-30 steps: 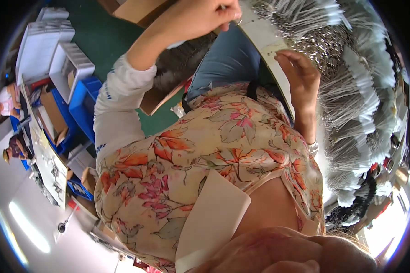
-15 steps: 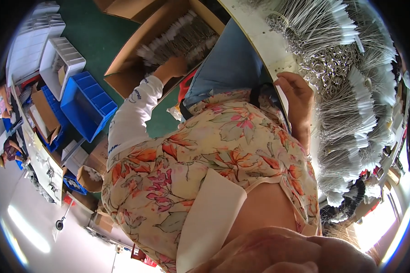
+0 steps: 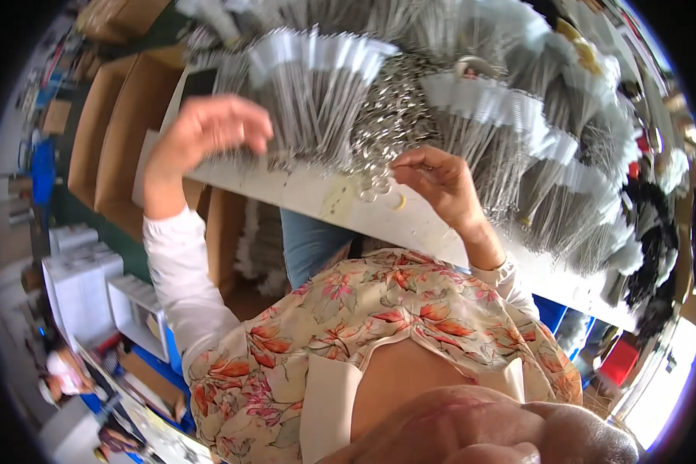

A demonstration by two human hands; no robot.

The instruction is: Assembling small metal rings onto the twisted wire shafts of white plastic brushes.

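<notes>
Metal rings (image 3: 383, 127), heaped at upper centre on the table (image 3: 340, 203): light, stiff, slippery, likely tangling; best pinched singly at the rim. Too many to count. Right hand (image 3: 439, 184), grip narrow, fingertips pinched at the heap's edge. Left hand (image 3: 209, 135), grip loosely curled, touching wire bundles (image 3: 313, 93); several fanned bundles beyond.

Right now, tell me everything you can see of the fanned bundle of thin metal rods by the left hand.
The fanned bundle of rods is a spread of thin grey metal-looking rods, each tipped with a white tag at the far end, so the tags form a pale arc. It lies flat on the white table, narrowing toward the table's near edge. The left hand is at its left side; actual contact cannot be told.
</notes>
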